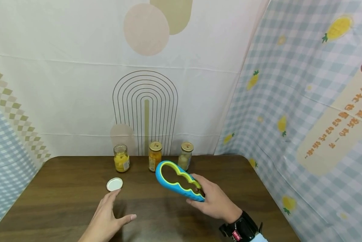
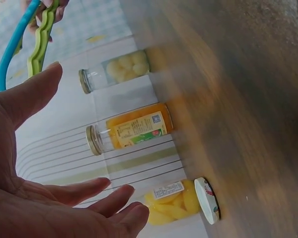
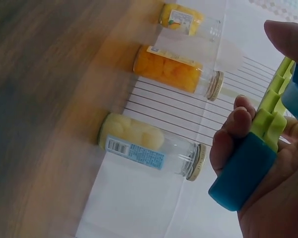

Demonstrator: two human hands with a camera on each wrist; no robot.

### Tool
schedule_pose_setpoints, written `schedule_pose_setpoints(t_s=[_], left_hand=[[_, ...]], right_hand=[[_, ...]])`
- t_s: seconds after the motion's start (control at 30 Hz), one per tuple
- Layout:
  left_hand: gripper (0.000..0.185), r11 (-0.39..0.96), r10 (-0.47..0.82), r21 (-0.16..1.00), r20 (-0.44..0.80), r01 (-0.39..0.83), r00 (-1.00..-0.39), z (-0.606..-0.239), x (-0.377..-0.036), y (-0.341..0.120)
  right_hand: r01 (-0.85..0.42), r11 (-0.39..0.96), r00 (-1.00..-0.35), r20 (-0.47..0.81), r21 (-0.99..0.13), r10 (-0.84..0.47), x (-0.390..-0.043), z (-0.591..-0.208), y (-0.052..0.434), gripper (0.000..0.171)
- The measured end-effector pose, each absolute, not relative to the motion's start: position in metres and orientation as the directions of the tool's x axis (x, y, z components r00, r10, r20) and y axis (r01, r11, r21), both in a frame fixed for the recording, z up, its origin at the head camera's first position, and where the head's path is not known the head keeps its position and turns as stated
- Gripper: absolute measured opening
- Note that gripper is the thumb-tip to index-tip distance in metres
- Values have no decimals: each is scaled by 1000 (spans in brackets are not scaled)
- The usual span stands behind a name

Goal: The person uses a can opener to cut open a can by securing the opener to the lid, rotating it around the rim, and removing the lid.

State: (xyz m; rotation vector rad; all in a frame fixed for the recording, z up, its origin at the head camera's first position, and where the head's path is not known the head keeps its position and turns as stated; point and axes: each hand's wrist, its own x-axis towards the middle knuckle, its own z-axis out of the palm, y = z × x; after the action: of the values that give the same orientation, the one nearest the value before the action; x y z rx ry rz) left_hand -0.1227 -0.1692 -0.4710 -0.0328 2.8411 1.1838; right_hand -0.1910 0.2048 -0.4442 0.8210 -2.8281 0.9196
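My right hand grips the handle end of a blue and green jar opener, its loop pointing up and left above the table. With fingers spread and nothing in it, my left hand hovers near a white jar lid lying inside-up on the table. Behind the lid stands an uncovered jar of yellow fruit. A jar of orange fruit with a gold lid is in the middle. To its right is a jar of pale round fruit, also gold-lidded.
The brown wooden table ends at a white patterned cloth behind the jars. A blue checked cloth hangs along the right side. On the right wrist is a black band.
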Motion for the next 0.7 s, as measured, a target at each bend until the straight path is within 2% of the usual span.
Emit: schedule_pose_setpoints(t_s=[0.33, 0.7], left_hand=[[113, 690, 14, 720, -117, -75, -993, -472, -126, -165], [111, 684, 16, 726, -108, -67, -994, -479, -129, -157]], right_hand=[[-494, 691, -863, 201, -528, -464, -192, -447, 204, 73], [-482, 691, -870, 203, -538, -449, -192, -447, 209, 74]])
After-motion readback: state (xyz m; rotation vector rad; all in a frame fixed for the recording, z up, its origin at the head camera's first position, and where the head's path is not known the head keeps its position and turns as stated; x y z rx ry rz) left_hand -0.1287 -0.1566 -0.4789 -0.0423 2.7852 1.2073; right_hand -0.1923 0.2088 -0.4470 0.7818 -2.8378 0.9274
